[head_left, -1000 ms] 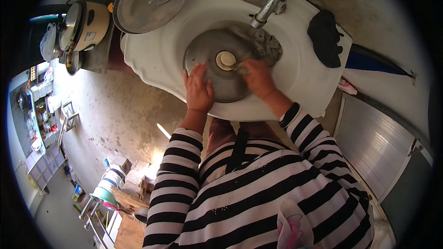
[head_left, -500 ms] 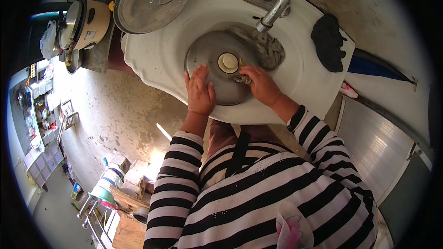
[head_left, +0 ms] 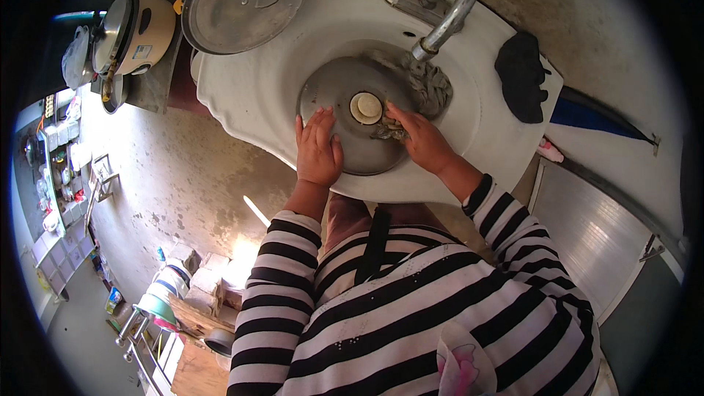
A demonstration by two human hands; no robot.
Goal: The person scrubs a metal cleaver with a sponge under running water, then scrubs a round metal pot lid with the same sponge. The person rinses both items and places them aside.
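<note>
Resting our unclenched left hand (head_left: 319, 150) on the grey lid (head_left: 361, 152) in the white sink (head_left: 488, 88), we grasp a crumpled wad (head_left: 389, 131) in our right hand (head_left: 430, 147) beside the pale knob (head_left: 366, 108).

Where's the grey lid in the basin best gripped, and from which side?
Likely the pale round knob, pinched from above: the lid lies knob-up in the basin, and the knob sits at its centre. Come in over the far edge, since the left hand and right hand crowd its near half.

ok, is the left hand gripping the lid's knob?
No, the left hand lies on the left side of the grey lid, apart from the pale knob.
</note>
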